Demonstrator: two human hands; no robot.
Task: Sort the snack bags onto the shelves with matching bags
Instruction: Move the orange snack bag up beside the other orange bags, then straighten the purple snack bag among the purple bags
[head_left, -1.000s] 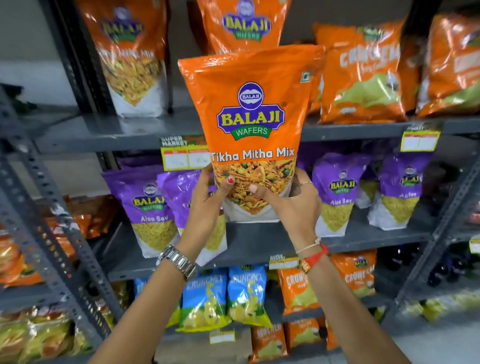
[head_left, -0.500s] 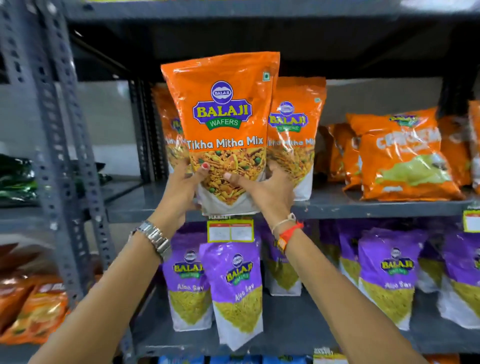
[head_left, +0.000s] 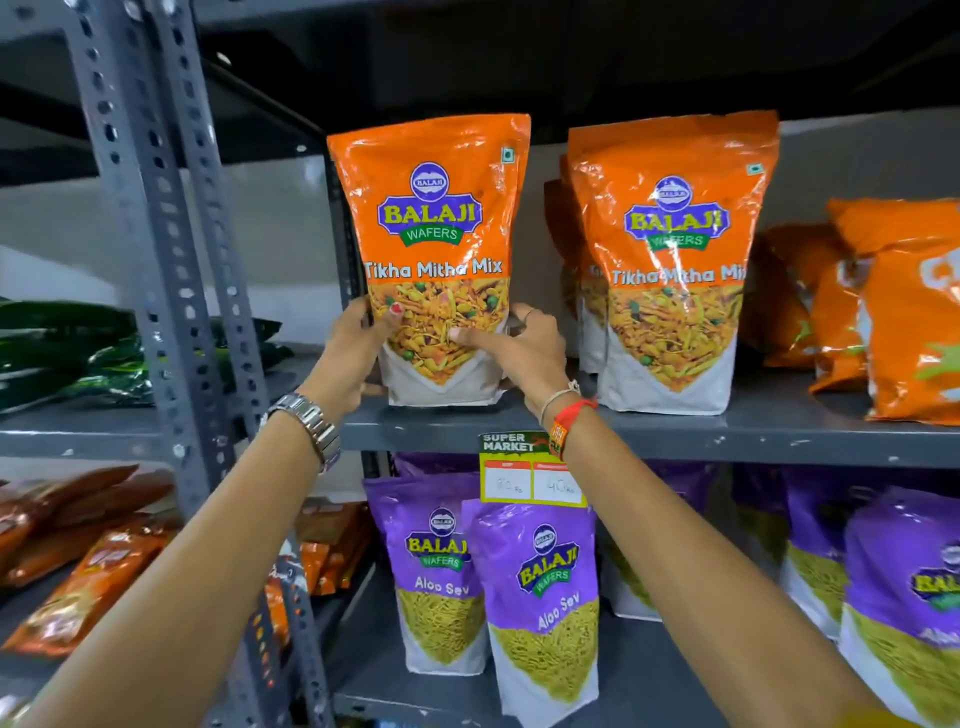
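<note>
An orange Tikha Mitha Mix bag (head_left: 434, 228) stands upright on the grey upper shelf (head_left: 675, 431), at its left end. My left hand (head_left: 358, 348) grips the bag's lower left edge and my right hand (head_left: 519, 348) grips its lower right edge. Just to the right stands a matching orange Tikha Mitha Mix bag (head_left: 675, 270), with more of the same behind it. A small gap separates the two front bags.
Orange crunchy-snack bags (head_left: 893, 312) lie at the shelf's right. Purple Aloo Sev bags (head_left: 543, 597) fill the shelf below, under a yellow price tag (head_left: 530, 483). A perforated grey upright (head_left: 156, 260) stands left, with dark green bags (head_left: 104, 353) and orange-brown packets (head_left: 88, 561) beyond.
Both hands have carried the bag up and to the left, and it now rests on the upper shelf beside the matching bags. My view has moved closer.
</note>
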